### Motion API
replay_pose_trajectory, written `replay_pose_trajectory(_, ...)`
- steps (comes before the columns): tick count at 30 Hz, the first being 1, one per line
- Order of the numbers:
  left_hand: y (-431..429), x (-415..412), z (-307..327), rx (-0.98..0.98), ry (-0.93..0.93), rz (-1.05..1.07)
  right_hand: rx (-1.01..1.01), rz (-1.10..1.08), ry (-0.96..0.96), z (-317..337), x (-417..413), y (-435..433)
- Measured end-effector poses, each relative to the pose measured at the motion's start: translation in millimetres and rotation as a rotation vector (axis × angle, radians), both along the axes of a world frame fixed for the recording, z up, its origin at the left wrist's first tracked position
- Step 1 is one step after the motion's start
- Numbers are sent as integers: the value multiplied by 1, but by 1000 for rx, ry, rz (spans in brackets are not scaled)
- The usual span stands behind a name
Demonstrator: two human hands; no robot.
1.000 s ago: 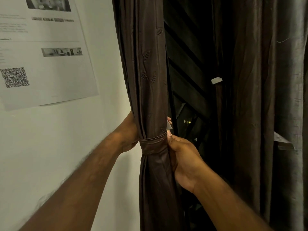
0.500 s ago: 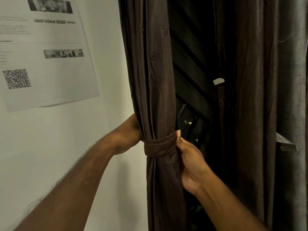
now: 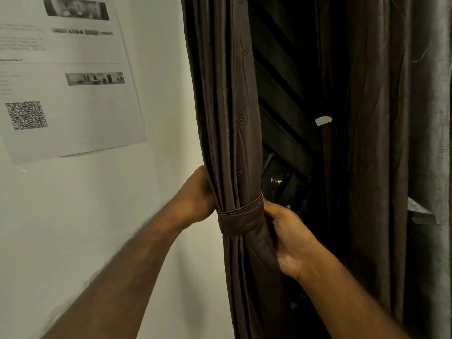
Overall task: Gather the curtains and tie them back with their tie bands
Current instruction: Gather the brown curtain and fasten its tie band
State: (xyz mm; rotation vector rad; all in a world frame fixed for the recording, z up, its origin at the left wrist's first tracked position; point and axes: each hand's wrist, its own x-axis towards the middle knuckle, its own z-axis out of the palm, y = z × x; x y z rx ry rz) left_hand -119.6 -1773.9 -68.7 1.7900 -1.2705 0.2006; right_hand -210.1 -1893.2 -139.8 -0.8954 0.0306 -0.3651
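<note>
Beside the wall (image 3: 159, 216), head view: the gathered curtain (image 3: 230, 118) hangs w/ its tie band (image 3: 241, 217) wrapped round it. Right grip (image 3: 291, 236) pinches the band's right edge, thumb on it. Left grip (image 3: 195, 194) reaches behind the bundle; fingers hidden, can't tell what it holds. Risk: band prob. not fastened — easing off early could let it slip & the folds spill.

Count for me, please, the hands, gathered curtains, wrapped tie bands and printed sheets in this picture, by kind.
Hands: 2, the left hand and the right hand
Gathered curtains: 1, the brown curtain
Wrapped tie bands: 1, the tie band round it
Printed sheets: 1, the printed sheet on the wall
Total: 5
</note>
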Motion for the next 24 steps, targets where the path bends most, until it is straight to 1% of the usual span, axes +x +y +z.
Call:
replay_pose_trajectory(4, -6, 15, -5, -19, -28, 111, -118, -227, -44, -4, 0, -1)
replay_pose_trajectory(6, -8, 20, -6, 8, -2, 115, -116, -257, -35, -4, -1, -2)
replay_pose_trajectory(11, -1, 16, -4, 50, 60, -40, -37, -331, -7, -1, -1, -1)
replay_pose_trajectory(14, -1, 18, -5, -8, 149, -116, -63, -399, -64, -4, -3, 9)
replay_pose_trajectory(18, -1, 29, -8, -8, 308, -218, -53, -533, -155, -10, -5, 33)
replay_pose_trajectory(22, 4, 33, -5, 48, 319, -252, 13, -615, -180, -18, 0, 56)
replay_pose_trajectory(24, 6, 30, -2, 67, 325, -257, 59, -616, -193, -19, 3, 64)
